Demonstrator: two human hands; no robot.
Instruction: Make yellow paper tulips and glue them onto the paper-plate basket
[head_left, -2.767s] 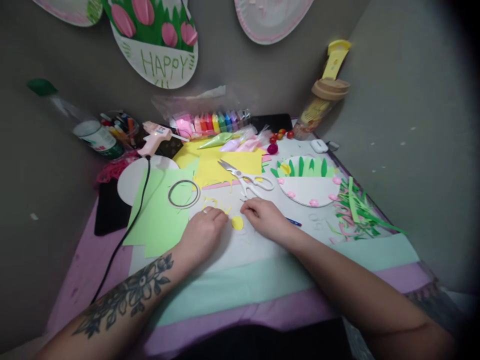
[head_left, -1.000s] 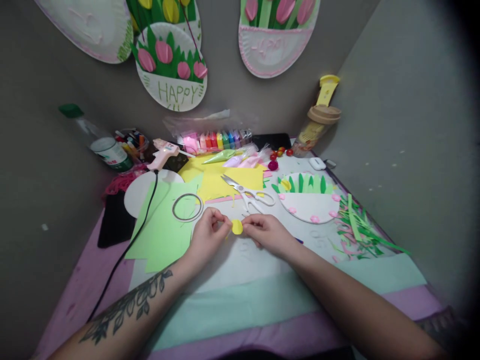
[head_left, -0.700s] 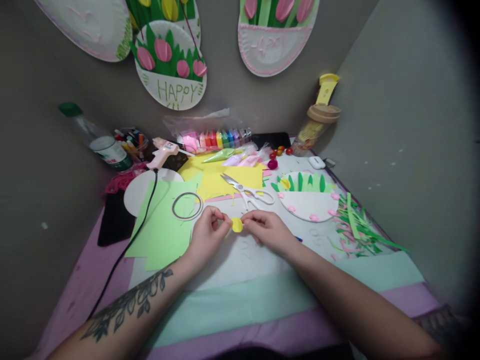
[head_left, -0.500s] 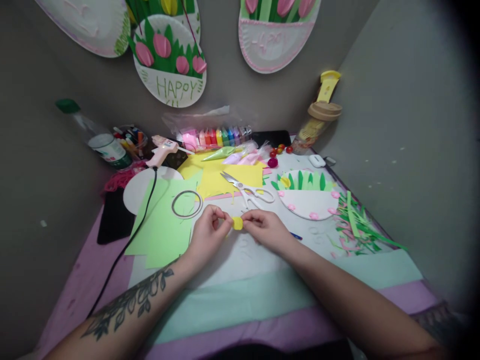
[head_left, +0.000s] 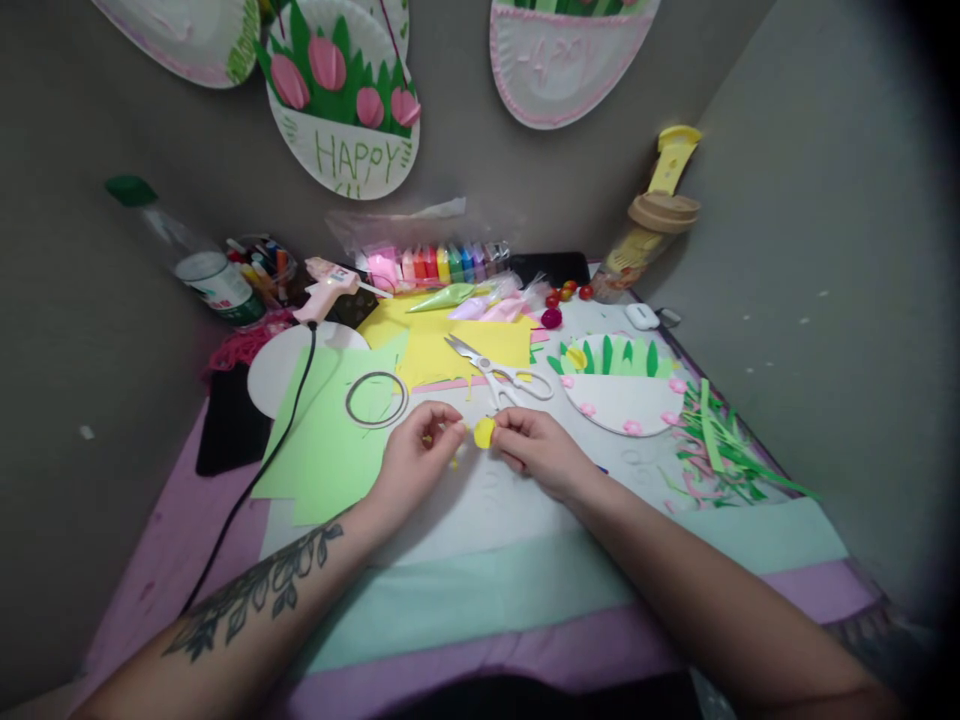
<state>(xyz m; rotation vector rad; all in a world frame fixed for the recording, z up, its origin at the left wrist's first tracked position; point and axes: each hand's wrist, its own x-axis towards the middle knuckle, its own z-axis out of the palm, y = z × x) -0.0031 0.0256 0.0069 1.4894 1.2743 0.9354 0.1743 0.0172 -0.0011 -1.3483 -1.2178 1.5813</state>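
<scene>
- The right hand (head_left: 538, 448) has its thumb and forefinger pressed together on the right edge of a yellow paper disc (head_left: 484, 433); its other fingers are curled under.
- This disc is between the two hands, in the middle of the scene, over the white sheet (head_left: 457, 535) which covers the table.
- The left hand (head_left: 421, 445) is bent, with thumb and forefinger brought near to each other, just beside the left edge of the disc. Small yellow bits show at these fingers, but one cannot tell whether they are gripped or only lie behind.
- Beyond the hands lies a pair of white-handled scissors (head_left: 510, 382), a little spread, its blades on the yellow sheets (head_left: 480, 342).
- To the left are light green sheets (head_left: 330, 455), and on them a roll of tape (head_left: 403, 402), lying flat.
- Farther on the left there is a pink glue gun (head_left: 328, 292) with a black cord (head_left: 274, 450).
- To the right is a paper plate (head_left: 619, 398) with green paper leaves, one yellow flower and pink decorations along its rim; near it, a heap of green and pink strips (head_left: 712, 455).
</scene>
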